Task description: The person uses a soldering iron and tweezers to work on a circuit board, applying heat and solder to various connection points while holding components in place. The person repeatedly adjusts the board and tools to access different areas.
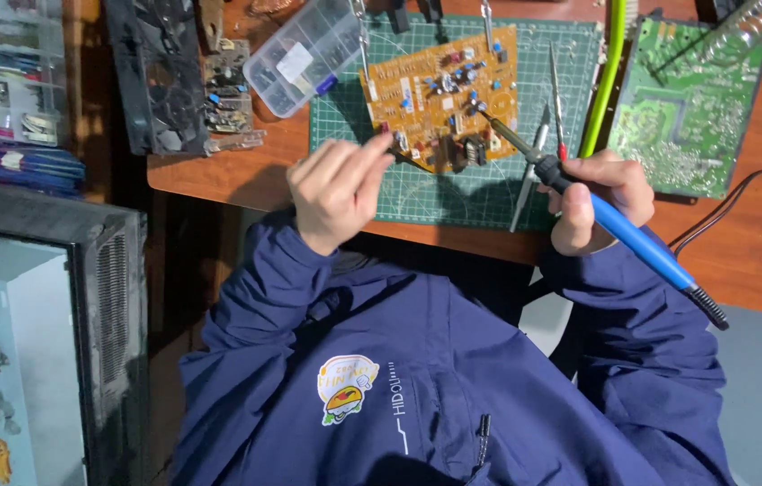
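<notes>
An orange-brown circuit board (439,90) with small blue and black parts lies on a green cutting mat (453,193). My right hand (597,198) grips a soldering iron (637,243) with a blue handle. Its metal tip rests on the board near the right middle. My left hand (336,189) is at the board's lower left corner, with fingers and thumb pinched together and the fingertips at the board's edge. I see nothing between those fingers. My dark blue jacket sleeves fill the bottom of the view.
A green circuit board (691,108) lies at the right, and a clear compartment box (304,54) at the upper left of the mat. Tweezers (529,171), a red-handled tool (556,99) and a yellow-green tube (606,81) lie beside the board. A black cord (732,207) crosses the wooden table.
</notes>
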